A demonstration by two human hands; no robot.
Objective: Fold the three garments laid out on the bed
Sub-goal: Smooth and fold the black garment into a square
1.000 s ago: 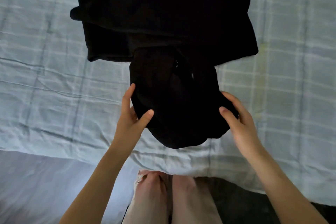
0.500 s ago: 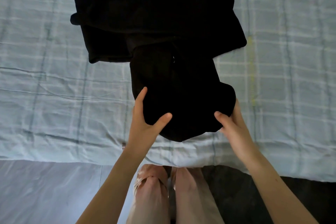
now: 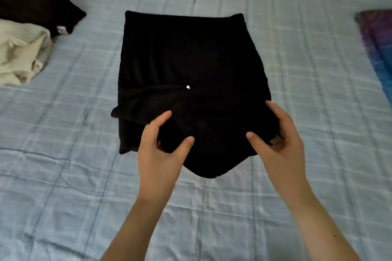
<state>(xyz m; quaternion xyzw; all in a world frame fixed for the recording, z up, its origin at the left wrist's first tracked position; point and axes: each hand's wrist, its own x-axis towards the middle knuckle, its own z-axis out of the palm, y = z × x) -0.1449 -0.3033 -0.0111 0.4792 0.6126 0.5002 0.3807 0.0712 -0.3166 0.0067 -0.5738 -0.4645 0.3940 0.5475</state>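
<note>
- Item: black soft-knit garment [image 3: 186, 65], part-folded into a rough rectangle, lying mid-bed on the pale blue checked bedsheet [image 3: 307, 95]; its near end is bunched into a rounded flap.
- Handling (a judgement): light, limp, no stiffness; likely to sag and lose its fold unless supported on both sides. Best taken at the flap's two side edges.
- Left hand [image 3: 161, 150]: thumb on top, fingers beneath, pinching the flap's left side.
- Right hand [image 3: 275, 140]: thumb on top, forefinger along the edge, other fingers tucked under, gripping the right side.
- Also present: cream crumpled garment [image 3: 21, 55] and dark garment with a small white tag [image 3: 31, 4], far left, well apart.
</note>
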